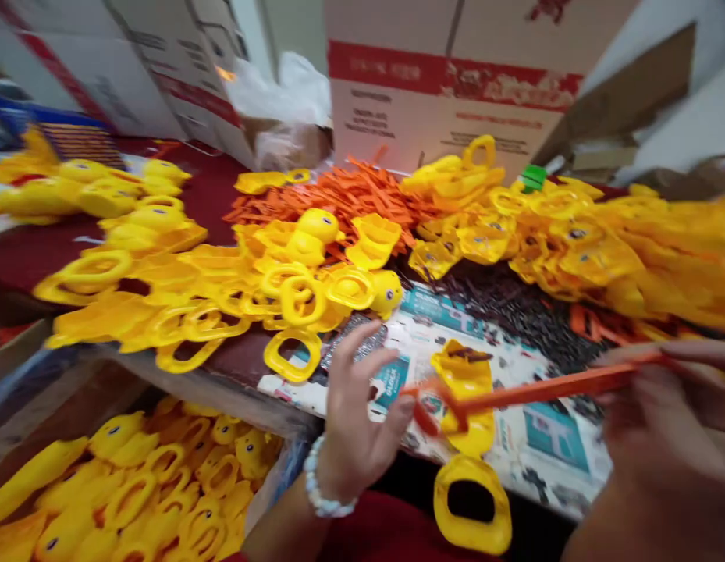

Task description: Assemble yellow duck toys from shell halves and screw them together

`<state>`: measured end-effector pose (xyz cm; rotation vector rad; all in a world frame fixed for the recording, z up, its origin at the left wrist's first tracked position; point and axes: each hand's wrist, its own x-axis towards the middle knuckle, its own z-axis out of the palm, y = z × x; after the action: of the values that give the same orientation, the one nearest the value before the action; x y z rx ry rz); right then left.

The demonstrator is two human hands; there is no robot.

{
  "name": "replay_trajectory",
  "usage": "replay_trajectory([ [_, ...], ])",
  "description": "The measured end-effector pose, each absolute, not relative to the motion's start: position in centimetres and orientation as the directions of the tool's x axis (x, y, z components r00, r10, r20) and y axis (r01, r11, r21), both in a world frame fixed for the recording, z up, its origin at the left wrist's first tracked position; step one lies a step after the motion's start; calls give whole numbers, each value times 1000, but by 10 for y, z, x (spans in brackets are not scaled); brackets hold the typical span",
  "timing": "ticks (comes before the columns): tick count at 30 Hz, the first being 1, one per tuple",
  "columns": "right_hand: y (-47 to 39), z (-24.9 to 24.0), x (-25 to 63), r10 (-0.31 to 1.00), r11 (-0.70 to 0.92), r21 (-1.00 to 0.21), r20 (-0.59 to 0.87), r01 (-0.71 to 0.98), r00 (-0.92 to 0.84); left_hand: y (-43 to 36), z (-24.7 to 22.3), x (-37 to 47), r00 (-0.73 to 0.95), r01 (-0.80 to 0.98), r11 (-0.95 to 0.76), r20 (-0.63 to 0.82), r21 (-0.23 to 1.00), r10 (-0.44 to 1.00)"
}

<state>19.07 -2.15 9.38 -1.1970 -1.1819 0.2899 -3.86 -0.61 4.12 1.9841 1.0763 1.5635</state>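
My right hand (660,421) grips one end of a long orange plastic strip (543,390), fingers and thumb closed round it. The strip's far, forked-looking end is blurred by motion and reaches my left hand (362,421). That hand wears a bead bracelet; its fingers are apart, and the thumb tip is close to the orange end, though I cannot tell whether they touch. Below the strip, a yellow plastic duck-shaped half with a ring handle (473,507) lies hollow side up on the printed board (514,460), its handle jutting past the near edge. A small dark piece lies across its top.
Yellow duck parts (192,289) are heaped at left, more (602,242) at right. Between them is a pile of orange strips (332,195), with small dark pieces (526,312) nearby. A box of yellow ducks (163,476) stands lower left. Cartons (397,101) rise behind.
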Motion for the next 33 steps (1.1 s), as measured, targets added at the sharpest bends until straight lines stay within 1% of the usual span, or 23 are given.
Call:
replay_trajectory([
  [1, -30, 88, 188, 826, 384, -875, 468, 293, 314, -4, 44, -43, 234, 212, -577, 533, 788, 813],
  [2, -34, 82, 186, 913, 321, -925, 360, 203, 195, -3, 43, -43, 434, 100, -486, 401, 868, 807],
  [3, -35, 76, 184, 966, 233, -965, 244, 119, 84, -4, 41, -40, 613, 13, -343, 263, 939, 745],
  [4, -34, 70, 184, 988, 154, -987, 154, 41, 18, -7, 38, -33, 742, -35, -180, 146, 983, 654],
  [5, -32, 64, 183, 995, 97, -995, 97, -35, -6, -10, 34, -24, 809, -54, -28, 61, 998, 585],
  [6, -30, 59, 183, 997, 79, -991, 80, -104, -1, -15, 29, -15, 827, -67, 99, 0, 993, 562],
  [8, -31, 50, 180, 994, 105, -978, 97, -181, 56, -23, 22, 2, 796, -125, 261, -60, 957, 603],
  [9, -35, 46, 178, 988, 132, -978, 116, -164, 102, -25, 18, 8, 768, -166, 309, -73, 936, 636],
  [11, -48, 38, 171, 969, 168, -985, 158, -41, 188, -26, 14, 15, 711, -277, 356, -59, 892, 701],
  [13, -67, 30, 164, 973, 132, -989, 141, 63, 181, -25, 10, 17, 652, -405, 330, 16, 853, 758],
  [15, -89, 23, 157, 995, 40, -999, 43, 31, 93, -22, 6, 15, 567, -480, 207, 121, 853, 815],
  [16, -99, 21, 155, 999, -15, -1000, -15, -8, 40, -21, 5, 13, 523, -466, 108, 175, 878, 834],
  [18, -117, 21, 156, 992, -126, -992, -125, -20, -30, -18, 1, 9, 479, -344, -84, 252, 935, 841],
  [20, -130, 25, 161, 974, -211, -977, -213, 34, -81, -18, -2, 6, 520, -206, -181, 264, 962, 812],
  [22, -137, 28, 167, 956, -248, -969, -244, -4, -162, -19, -4, 7, 613, -161, -164, 229, 973, 756],
  [24, -137, 27, 171, 945, -249, -956, -204, -156, -255, -20, -7, 12, 677, -184, -107, 205, 977, 707],
  [25, -136, 26, 172, 947, -232, -953, -175, -195, -270, -19, -8, 15, 686, -210, -86, 209, 974, 697],
  [26, -135, 23, 172, 956, -198, -966, -153, -167, -249, -17, -9, 19, 672, -237, -79, 222, 968, 706],
  [27, -133, 20, 171, 975, -142, -988, -128, -68, -181, -14, -9, 22, 633, -252, -93, 237, 963, 737],
  [28, -131, 17, 171, 992, -79, -993, -87, 93, -87, -8, -8, 25, 569, -244, -133, 253, 961, 782],
  [29, -128, 14, 171, 1000, -25, -960, -23, 280, 11, -1, -8, 27, 492, -203, -201, 277, 958, 825],
  [31, -122, 10, 172, 986, 34, -809, 123, 587, 112, 15, -5, 30, 369, -27, -368, 351, 930, 861],
  [33, -114, 10, 173, 974, 55, -670, 199, 740, 108, 30, -2, 33, 388, 167, -513, 423, 842, 819],
])
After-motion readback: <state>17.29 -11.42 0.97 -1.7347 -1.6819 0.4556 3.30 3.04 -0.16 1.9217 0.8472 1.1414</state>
